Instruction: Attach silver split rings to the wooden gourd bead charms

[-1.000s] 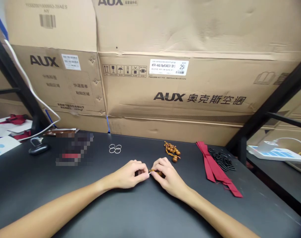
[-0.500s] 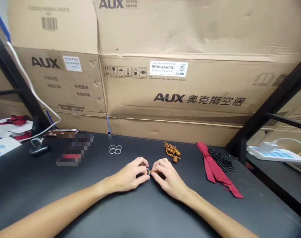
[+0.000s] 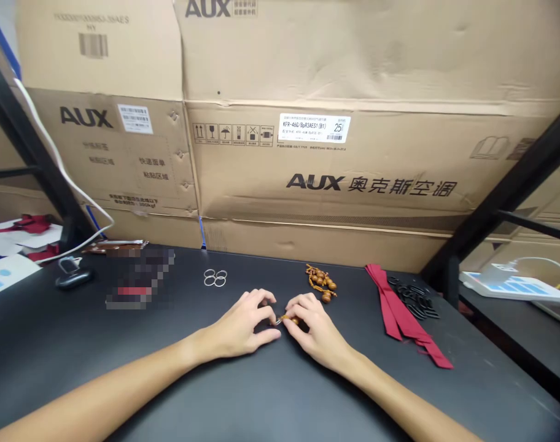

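Near the middle of the black tabletop, my left hand (image 3: 248, 324) has its thumb and fingers apart, beside a small silver split ring (image 3: 278, 321). The ring is close to the index fingertip; whether they touch is hard to see. My right hand (image 3: 311, 320) pinches the orange cord of a small brown gourd pendant (image 3: 295, 320), partly covered by the fingers. The cord's end reaches the ring. Beyond the hands lie several more silver rings (image 3: 215, 278) in a cluster and a pile of brown gourd pendants (image 3: 323, 283) with orange cords.
Red fabric strips (image 3: 406, 319) lie on the right beside black clips (image 3: 414, 299). A pixelated item (image 3: 142, 279) and a dark object (image 3: 73, 277) are at left. Cardboard boxes (image 3: 326, 159) wall the back; a white power strip (image 3: 514, 286) sits far right.
My left thumb and index finger have spread apart, and the ring sits lower between the hands. More of the gourd pendant shows under my right fingers.
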{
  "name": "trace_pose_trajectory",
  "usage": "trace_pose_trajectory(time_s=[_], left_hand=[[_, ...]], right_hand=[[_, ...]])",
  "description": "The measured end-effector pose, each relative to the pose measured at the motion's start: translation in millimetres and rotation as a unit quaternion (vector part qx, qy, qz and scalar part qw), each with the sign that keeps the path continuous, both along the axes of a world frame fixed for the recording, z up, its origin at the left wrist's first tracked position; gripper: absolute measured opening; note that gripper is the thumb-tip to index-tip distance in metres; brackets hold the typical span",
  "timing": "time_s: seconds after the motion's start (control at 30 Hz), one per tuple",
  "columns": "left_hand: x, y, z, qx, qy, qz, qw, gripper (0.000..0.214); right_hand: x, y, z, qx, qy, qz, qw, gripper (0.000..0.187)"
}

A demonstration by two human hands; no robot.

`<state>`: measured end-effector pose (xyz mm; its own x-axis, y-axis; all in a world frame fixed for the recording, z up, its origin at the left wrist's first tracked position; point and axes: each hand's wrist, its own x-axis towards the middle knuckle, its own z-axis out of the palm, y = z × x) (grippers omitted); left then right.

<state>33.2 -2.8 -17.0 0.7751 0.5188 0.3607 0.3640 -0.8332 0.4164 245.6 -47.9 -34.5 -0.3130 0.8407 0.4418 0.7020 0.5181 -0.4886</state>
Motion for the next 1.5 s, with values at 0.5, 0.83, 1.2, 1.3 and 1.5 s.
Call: trace_pose_trajectory(time_s=[0.5, 0.83, 1.2, 1.3, 1.5], left_hand=[[-1.0, 4.3, -6.0, -0.015, 0.008, 0.002, 1.000, 0.016], [17.3, 23.3, -5.4, 0.024, -0.002, 0.031, 0.999, 0.012], [21.6, 33.1, -9.5, 0.011, 0.023, 0.020, 0.999, 0.014], [20.4, 33.1, -8.1, -0.004, 0.033, 0.008, 0.999, 0.015], [17.6, 31.1, -5.6, -0.022, 0.021, 0.002, 1.000, 0.012]], right_hand=[[-0.9, 3.8, -2.2, 0.017, -0.024, -0.026, 0.999, 0.013], [3.6, 31.8, -7.4, 0.043, -0.035, -0.015, 0.998, 0.014], [5.3, 29.3, -6.0, 0.033, -0.034, -0.005, 0.999, 0.015], [6.4, 29.2, -8.0, 0.042, -0.056, -0.039, 0.997, 0.014], [7.6, 27.3, -9.3, 0.045, -0.069, -0.087, 0.993, 0.016]])
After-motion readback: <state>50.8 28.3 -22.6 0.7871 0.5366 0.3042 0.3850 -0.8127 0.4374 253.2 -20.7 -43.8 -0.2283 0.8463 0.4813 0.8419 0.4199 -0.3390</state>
